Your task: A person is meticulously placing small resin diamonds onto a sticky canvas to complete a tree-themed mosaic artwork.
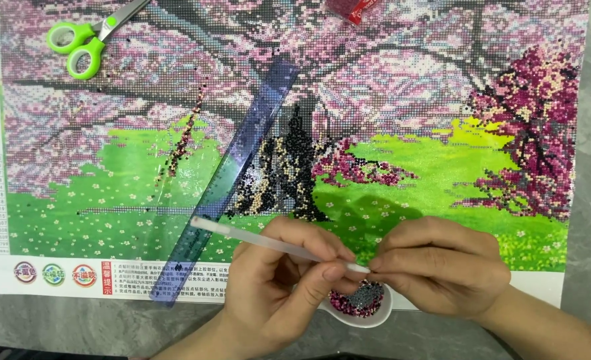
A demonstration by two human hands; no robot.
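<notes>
Both hands meet at the near edge of a large diamond-painting canvas point(389, 153) showing pink blossom trees over bright green grass. The left hand point(279, 283) pinches a slim white plastic applicator pen point(269, 243) between thumb and fingers, with the shaft slanting up and away to the left. The right hand point(435, 263) has its fingertips pressed together on the pen's near tip, and whatever it grips there is too small to make out. Just below the two hands, partly hidden by them, sits a small white oval tray point(365, 313) heaped with dark pink and grey beads point(355, 300); it rests on the canvas's white lower margin, close to the grey tabletop point(75, 327).

In my judgement the tray is the main hazard: a wrist or the heel of either hand dropping a little could tip it, scattering beads across the table and onto the sticky canvas. The pen tip is being handled directly over the beads, so a slip there could also flick some out.

A translucent blue plastic ruler point(232, 177) lies diagonally left of the hands, its near end beside the left hand; a nudge could drag it over the loose dark beads strewn near the tree trunk. Green-handled scissors point(85, 40) lie at the far left, and a red packet point(352, 8) lies at the far edge, well apart.
</notes>
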